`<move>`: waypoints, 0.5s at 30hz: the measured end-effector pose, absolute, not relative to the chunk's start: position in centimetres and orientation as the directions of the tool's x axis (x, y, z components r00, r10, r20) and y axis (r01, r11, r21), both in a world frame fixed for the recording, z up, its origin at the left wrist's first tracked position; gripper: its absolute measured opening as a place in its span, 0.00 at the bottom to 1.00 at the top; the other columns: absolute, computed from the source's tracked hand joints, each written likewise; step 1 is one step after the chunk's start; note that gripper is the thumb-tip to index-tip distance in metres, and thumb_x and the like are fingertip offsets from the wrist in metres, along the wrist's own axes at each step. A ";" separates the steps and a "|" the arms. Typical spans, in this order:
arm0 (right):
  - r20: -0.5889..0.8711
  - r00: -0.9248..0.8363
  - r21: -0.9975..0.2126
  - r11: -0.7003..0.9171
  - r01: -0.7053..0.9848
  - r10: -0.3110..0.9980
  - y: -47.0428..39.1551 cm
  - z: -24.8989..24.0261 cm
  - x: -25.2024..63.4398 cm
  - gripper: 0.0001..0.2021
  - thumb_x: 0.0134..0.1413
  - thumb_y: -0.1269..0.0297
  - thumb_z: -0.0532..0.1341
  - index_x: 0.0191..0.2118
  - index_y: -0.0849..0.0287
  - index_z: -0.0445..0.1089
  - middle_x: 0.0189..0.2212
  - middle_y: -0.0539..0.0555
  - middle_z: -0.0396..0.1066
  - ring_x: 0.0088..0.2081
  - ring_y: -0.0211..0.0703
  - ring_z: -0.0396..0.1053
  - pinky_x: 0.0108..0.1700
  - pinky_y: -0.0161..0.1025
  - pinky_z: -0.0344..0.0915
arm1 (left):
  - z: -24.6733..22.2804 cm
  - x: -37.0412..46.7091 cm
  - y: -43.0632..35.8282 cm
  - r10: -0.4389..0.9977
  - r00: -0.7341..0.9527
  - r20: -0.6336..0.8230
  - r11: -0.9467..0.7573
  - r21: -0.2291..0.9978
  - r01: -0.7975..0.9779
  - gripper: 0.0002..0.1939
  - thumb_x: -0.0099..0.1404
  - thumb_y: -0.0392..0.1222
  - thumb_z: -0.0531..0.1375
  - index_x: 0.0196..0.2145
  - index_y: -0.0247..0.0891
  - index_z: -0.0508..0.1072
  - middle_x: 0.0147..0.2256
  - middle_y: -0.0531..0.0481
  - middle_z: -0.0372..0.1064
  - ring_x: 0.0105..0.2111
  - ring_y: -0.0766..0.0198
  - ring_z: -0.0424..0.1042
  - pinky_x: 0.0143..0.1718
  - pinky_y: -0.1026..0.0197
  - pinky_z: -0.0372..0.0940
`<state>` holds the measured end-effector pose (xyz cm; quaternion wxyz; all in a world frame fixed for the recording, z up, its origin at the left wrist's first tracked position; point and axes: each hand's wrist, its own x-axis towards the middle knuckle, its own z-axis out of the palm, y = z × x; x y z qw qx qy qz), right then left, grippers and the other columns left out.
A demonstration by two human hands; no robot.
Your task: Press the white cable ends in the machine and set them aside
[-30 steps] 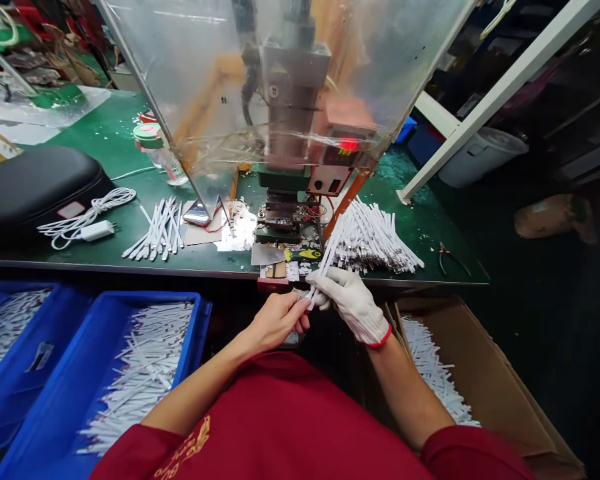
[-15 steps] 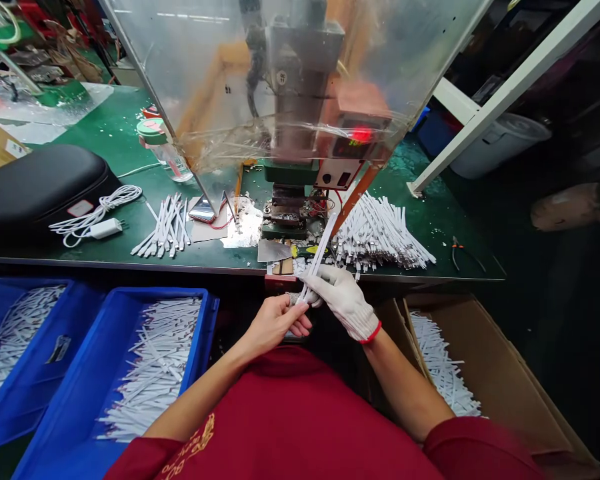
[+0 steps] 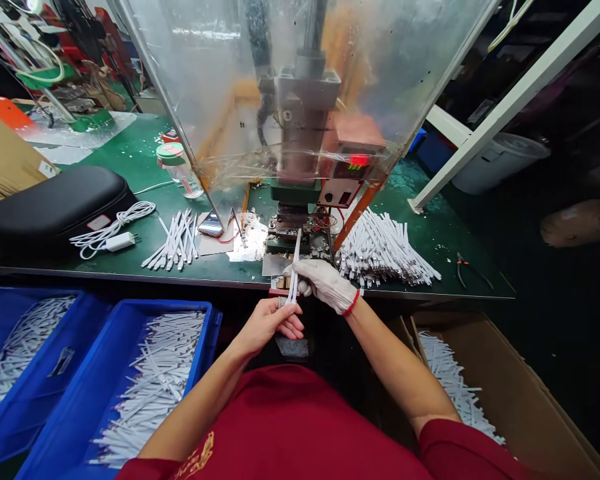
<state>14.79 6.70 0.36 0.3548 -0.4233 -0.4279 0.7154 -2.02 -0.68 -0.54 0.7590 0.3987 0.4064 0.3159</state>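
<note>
Two or so short white flat cables (image 3: 295,263) stand upright between my hands, just in front of the press (image 3: 293,223). My left hand (image 3: 267,325) is bare and pinches their lower ends between thumb and fingers. A white knitted glove with a red cuff covers my right hand (image 3: 329,285); its thumb and fingers close on the same cables a little higher up. The cables' upper ends point toward the press jaws, but whether they touch is unclear. A large pile of similar white cables (image 3: 380,247) with metal tips lies right of the press.
A smaller cable bunch (image 3: 173,240), phone (image 3: 211,225), charger (image 3: 120,242) and black cushion (image 3: 55,207) lie to the left. Pliers (image 3: 463,270) rest at the right. Blue bins (image 3: 107,353) and a cardboard box (image 3: 520,373) below hold cables. A clear shield (image 3: 195,80) fronts the press.
Both hands have moved slightly left with the cables, which now stand more upright instead of leaning right. The view has tilted up a little.
</note>
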 end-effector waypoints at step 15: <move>-0.301 -0.275 -0.903 -0.366 -0.226 0.913 7.0 -0.8 13.4 0.18 0.48 0.51 0.65 0.30 0.65 0.74 0.17 0.50 0.68 0.16 0.32 0.61 0.16 0.28 0.55 | -0.7 -0.8 -0.8 0.816 0.395 -0.421 0.503 0.855 -0.129 0.28 0.58 0.63 0.60 0.31 0.29 0.73 0.20 0.43 0.73 0.20 0.61 0.75 0.21 0.66 0.67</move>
